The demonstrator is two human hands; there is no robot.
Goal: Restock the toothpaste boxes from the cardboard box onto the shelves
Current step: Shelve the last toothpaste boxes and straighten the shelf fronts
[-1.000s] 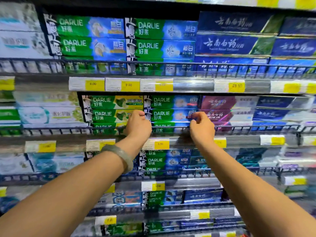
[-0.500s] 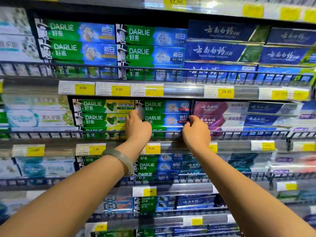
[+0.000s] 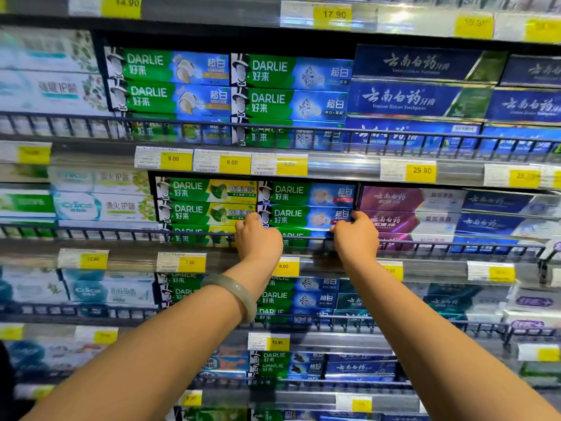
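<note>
At the second shelf down from the top price strip, both hands are up against the same stack of green-and-blue Darlie toothpaste boxes (image 3: pixel 306 215). I have my left hand (image 3: pixel 258 238) at the left end of the middle box in that stack and my right hand (image 3: pixel 355 237) at its right end, so the box spans the gap between them. Its long axis runs left to right, parallel to the shelf's dark wire front rail (image 3: pixel 425 246), and the printed face looks out at me. Both hands are curled, fingers pinching or pressing the box ends; I cannot tell whether they truly grip it or only push it square. A pale green bangle (image 3: pixel 236 294) sits on my left wrist.

I judge this to be the seating step: the box is already in the stack, with another Darlie box above and one below, half hidden behind the rail. Just to the left sits the green-and-yellow Darlie stack (image 3: pixel 206 202), touching; to the right are the purple-and-white toothpaste boxes (image 3: pixel 406 208). Both hands are equally near, each at its own end, so the coming move, as I read it, is a straight push inward along the shelf depth, keeping the ends level. The cardboard box is not in view.
</note>
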